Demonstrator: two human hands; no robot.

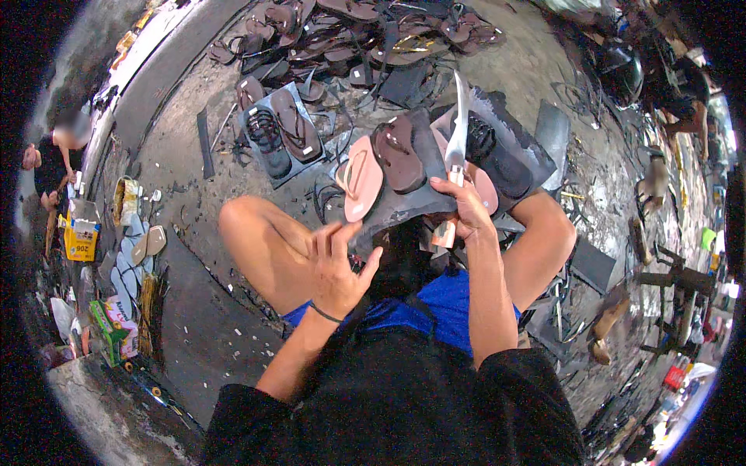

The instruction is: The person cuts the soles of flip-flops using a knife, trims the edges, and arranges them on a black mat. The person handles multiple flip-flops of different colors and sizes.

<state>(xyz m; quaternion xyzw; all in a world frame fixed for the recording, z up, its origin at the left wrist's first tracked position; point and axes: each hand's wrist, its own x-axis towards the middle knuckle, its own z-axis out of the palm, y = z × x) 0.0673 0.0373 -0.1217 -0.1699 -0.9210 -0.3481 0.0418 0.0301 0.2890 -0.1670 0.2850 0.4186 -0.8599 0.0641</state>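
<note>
My right hand is wrapped round the pale handle of a long knife. Its curved, bright blade points up and away from me. Fingers apart, my left hand holds nothing and hovers just below a pink flip-flop with a cream strap. Next to that lies a brown flip-flop on a dark rubber sheet. Beyond my right hand are another pink sole, partly hidden by the hand, and a black strapped sandal on dark sheet material.
A heap of brown flip-flops lies at the far side. Left of centre, two more sandals rest on a grey sheet. Rubber scraps litter the floor. A yellow bag and a green box stand left; a person is beyond.
</note>
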